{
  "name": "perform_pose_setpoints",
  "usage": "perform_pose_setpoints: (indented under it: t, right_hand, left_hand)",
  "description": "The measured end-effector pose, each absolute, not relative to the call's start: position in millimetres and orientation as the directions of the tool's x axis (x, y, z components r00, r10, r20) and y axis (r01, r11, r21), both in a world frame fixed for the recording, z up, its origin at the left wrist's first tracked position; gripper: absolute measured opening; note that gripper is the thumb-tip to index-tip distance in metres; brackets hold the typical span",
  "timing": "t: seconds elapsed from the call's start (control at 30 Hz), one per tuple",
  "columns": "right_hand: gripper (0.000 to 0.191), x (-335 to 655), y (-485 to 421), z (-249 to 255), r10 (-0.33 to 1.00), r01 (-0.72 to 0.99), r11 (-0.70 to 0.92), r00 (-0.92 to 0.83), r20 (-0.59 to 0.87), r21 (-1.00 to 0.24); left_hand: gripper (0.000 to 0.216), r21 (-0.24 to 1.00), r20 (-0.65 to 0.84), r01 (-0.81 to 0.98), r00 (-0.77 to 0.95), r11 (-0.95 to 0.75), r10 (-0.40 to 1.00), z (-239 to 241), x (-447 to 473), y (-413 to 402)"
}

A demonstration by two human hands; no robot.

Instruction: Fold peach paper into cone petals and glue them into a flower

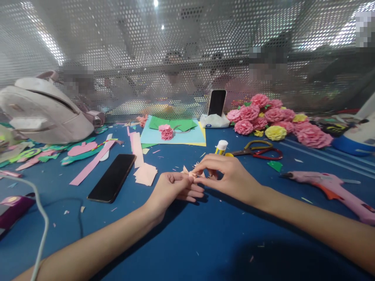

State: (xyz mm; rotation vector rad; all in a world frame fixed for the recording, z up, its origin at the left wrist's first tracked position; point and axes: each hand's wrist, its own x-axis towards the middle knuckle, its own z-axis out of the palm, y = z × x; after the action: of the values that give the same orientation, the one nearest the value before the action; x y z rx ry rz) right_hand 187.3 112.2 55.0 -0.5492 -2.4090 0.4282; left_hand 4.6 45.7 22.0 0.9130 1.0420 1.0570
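Both my hands meet over the middle of the blue table. Between thumb and fingers, my left hand (175,185) pinches a small piece of pale pink paper (191,174). Thumb and fingertips of my right hand (224,175) close on the same piece from the other side. Its exact shape is partly hidden by my fingers. Left of my left hand lies a stack of pale pink paper pieces (146,174). Just beyond my right hand stands a glue stick (222,147) with a white end. Scissors (254,150) with yellow and red handles lie behind my right wrist.
A black phone (113,177) lies at left, and another phone (217,102) stands upright at the back. Pink and yellow paper flowers (265,117) are heaped at back right. A pink glue gun (331,189) lies at right. A white cable (43,222) crosses my left forearm.
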Motion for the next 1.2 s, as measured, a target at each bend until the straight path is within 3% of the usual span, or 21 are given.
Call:
perform_pose_setpoints:
  t: [0.43,0.83,1.03,1.2]
  right_hand:
    - [0.014,183.4,109.7,52.4,0.542,0.352,0.832,-0.681,0.492,-0.429]
    - [0.017,179.0,107.0,49.2,0.662,0.342,0.692,-0.653,0.369,-0.636]
    - [0.017,181.5,113.4,50.2,0.632,0.33,0.712,-0.686,0.36,-0.62]
    - [0.013,187.5,125.1,60.6,0.527,0.277,0.745,-0.802,0.281,-0.607]
  left_hand:
    - [0.031,0.939,-0.255,-0.211,0.093,0.27,0.962,27.8,7.8,46.6]
    - [0.027,0.935,-0.246,-0.233,0.11,0.266,0.963,26.4,8.6,47.1]
    - [0.029,0.94,-0.242,-0.214,0.127,0.264,0.962,25.9,5.2,47.6]
    - [0.026,0.917,-0.276,-0.211,0.275,0.338,0.921,24.6,-3.6,52.1]
